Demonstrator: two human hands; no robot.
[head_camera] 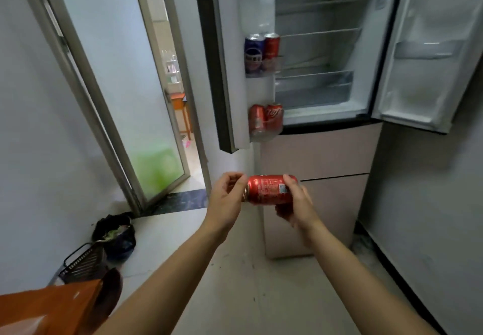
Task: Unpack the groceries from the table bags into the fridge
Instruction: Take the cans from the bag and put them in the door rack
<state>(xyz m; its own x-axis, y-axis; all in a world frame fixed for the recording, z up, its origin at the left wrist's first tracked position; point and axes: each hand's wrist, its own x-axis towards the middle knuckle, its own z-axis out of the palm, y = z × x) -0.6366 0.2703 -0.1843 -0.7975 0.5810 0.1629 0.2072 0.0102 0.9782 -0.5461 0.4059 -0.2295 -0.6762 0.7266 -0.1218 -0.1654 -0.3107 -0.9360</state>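
A: Both hands, left [226,196] and right [294,205], are grasping one red aluminium soda can [270,190] sideways below the open fridge [313,55]. Why?

B: Probably repositioning for the door shelf [265,129].

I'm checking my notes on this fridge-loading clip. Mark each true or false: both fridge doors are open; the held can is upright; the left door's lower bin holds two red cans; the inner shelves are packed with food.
1. Both fridge doors are open. True.
2. The held red soda can is upright. False: it lies sideways between the left hand and right hand.
3. The left door's lower clear bin holds two red cans. True.
4. The inner wire shelves are packed. False: they look bare.
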